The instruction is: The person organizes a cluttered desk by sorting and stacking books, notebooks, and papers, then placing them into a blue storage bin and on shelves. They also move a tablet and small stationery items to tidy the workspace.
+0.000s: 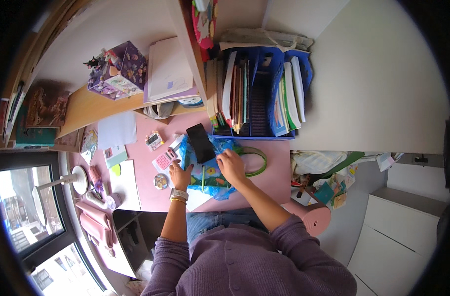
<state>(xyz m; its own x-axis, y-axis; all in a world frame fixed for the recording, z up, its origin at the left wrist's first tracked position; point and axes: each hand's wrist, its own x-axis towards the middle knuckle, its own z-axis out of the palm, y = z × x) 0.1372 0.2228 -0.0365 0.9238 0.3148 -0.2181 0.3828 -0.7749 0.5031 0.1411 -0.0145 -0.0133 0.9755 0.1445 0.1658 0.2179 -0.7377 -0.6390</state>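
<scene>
A blue floral bag [195,177] with green handles [265,162] lies on the pink desk in front of me, with crinkled blue plastic around it. Across its upper part rests a black smartphone [201,143], screen dark. My left hand [180,175], wearing a pale watch, is at the bag's left edge, thumb and fingers apart with nothing between them. Just beyond its fingertips sits a pink calculator [166,159]. On the other side, my right hand [231,165] is over the bag's right part, fingers bent beside the phone. Whether they pinch the plastic cannot be made out.
Blue file holders [262,103] with books and folders stand at the back right. A small digital clock [154,141], a round tin [160,181] and white paper [124,185] lie to the left. A white desk lamp [77,180] is by the window. A wooden shelf [106,107] overhangs the back left.
</scene>
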